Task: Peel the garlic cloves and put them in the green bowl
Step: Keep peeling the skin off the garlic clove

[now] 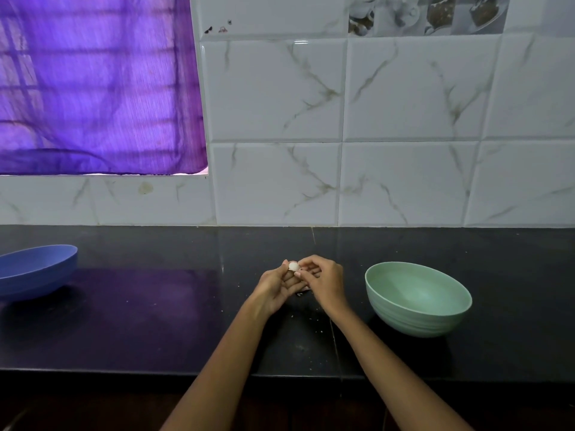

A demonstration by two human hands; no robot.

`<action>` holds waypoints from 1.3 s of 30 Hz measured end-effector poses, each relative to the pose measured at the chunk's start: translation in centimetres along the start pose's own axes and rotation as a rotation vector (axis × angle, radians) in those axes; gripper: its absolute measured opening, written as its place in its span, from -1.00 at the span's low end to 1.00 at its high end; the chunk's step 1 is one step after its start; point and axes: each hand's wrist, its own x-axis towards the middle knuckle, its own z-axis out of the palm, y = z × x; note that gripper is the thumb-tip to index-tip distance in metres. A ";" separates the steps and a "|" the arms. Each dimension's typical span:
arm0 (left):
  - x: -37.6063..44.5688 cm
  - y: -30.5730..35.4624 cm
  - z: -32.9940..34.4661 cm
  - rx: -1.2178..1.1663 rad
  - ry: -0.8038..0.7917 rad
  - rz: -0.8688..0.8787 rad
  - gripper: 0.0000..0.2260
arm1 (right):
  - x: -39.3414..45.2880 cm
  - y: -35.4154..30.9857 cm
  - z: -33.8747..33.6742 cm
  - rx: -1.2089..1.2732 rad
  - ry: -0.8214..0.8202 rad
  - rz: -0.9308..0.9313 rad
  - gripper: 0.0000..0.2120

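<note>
Clove (293,266): centre frame, mostly hidden by my fingers.
Left hand (278,286): pinching it.
Right hand (322,279): pinching it too.
Blue bowl (37,270): cut off, left edge.
Writing: none legible.

— What do you see of the person?

— Only two forearms and two hands. The forearms are bare from the bottom edge of the picture up to the wrists; no sleeve shows.

— Anything worn on the left hand (275,286)?

— No ring, no watch, no bracelet that I can see. The wrist is plain.

— And the right hand (323,283)?

— The same: bare wrist, bare fingers. The nails look short and without polish, but the picture is soft there, so I am not fully sure.

— Gloves?

— No, both hands are uncovered.
</note>
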 end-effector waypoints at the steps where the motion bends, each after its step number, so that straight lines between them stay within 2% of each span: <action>1: 0.0 0.0 0.0 0.002 -0.007 -0.001 -0.70 | 0.0 0.1 0.0 0.003 0.003 -0.005 -0.89; 4: -0.1 0.1 0.0 0.047 -0.049 0.013 -0.67 | 0.0 0.3 0.1 -0.016 -0.002 -0.027 -0.88; 12: 0.0 0.1 -0.1 0.046 -0.064 0.013 -0.74 | 0.1 0.6 0.1 -0.012 -0.014 -0.010 -0.89; 20: 0.2 -0.2 -0.1 0.189 -0.080 0.119 -0.77 | 0.2 0.9 -0.3 -0.217 -0.084 -0.144 -0.83; 29: 0.0 -0.5 -0.6 0.337 -0.091 0.196 -0.80 | 0.3 1.1 -0.8 -0.211 -0.212 -0.116 -0.85; 39: -0.1 -0.9 -1.2 0.400 -0.123 0.209 -0.81 | -0.1 1.0 -1.5 -0.113 -0.204 -0.054 -0.89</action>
